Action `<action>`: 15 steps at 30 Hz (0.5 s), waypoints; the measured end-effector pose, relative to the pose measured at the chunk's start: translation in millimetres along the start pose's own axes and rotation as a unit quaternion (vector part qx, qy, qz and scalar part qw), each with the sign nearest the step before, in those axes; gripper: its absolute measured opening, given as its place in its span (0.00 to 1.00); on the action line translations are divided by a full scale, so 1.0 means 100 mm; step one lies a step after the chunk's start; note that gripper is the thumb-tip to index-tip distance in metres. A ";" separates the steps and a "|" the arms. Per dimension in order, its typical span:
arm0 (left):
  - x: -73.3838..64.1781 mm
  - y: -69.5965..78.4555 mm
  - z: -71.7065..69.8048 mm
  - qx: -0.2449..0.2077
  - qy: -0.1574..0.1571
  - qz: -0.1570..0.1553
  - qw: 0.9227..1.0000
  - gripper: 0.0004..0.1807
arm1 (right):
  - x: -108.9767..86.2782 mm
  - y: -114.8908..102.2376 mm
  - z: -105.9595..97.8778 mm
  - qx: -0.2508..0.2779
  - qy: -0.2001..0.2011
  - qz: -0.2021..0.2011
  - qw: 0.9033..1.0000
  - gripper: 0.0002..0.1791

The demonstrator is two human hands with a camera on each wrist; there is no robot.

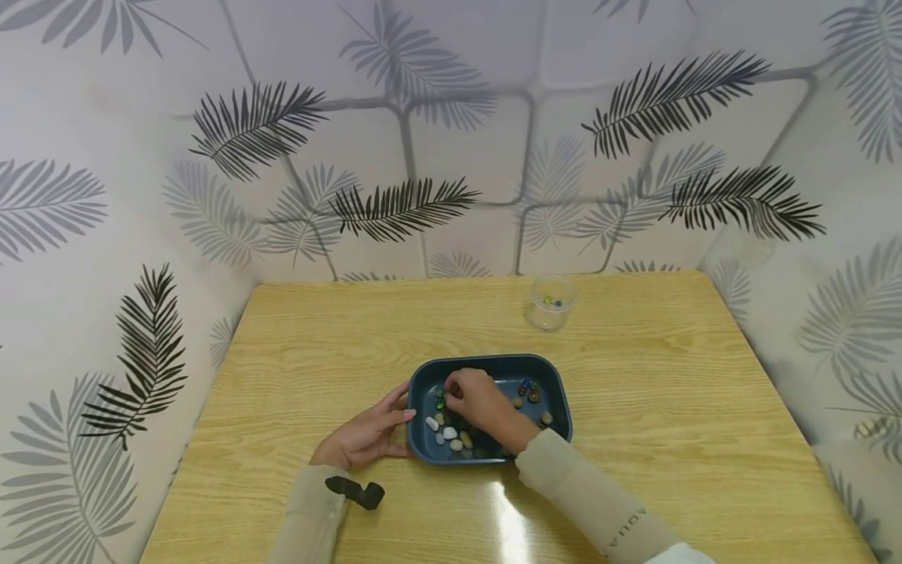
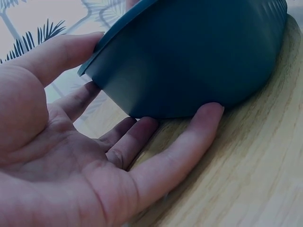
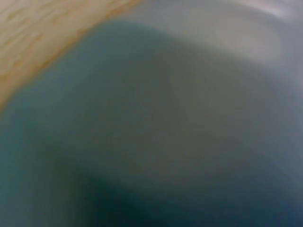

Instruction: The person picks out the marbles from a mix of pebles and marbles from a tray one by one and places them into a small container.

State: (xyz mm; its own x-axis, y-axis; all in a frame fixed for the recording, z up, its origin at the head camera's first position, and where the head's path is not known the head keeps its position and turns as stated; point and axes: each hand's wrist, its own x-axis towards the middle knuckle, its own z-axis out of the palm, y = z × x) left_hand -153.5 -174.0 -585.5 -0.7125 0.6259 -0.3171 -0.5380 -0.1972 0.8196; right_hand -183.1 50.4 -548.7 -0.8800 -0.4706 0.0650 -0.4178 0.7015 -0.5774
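Note:
A dark blue basin holds white, tan and grey pebbles and several glass marbles. My left hand rests against its left side. In the left wrist view, the left fingers spread along the outer wall and base, with one fingertip at the rim. My right hand reaches into the basin, its fingers bent down beside green marbles near the left wall. I cannot tell whether those fingertips hold a marble. The right wrist view is a blur of the blue wall.
A clear plastic cup with a few small marbles visible stands behind the basin, toward the back edge. Dark blue and brown pieces lie at the basin's right end. The wooden table meets a leaf-patterned backdrop.

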 end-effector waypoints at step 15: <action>-0.01 0.02 0.02 -0.006 0.002 -0.010 1.000 0.32 | -0.17 0.17 -0.32 0.055 0.044 -0.008 0.997 0.08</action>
State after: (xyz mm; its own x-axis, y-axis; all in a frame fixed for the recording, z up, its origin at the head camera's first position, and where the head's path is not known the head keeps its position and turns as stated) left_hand -153.1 -173.9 -582.8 -0.7028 0.6272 -0.3358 -0.5583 -0.1937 0.8067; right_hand -182.6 87.3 -533.3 -0.8915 -0.4298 0.1431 -0.4092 0.6287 -0.6613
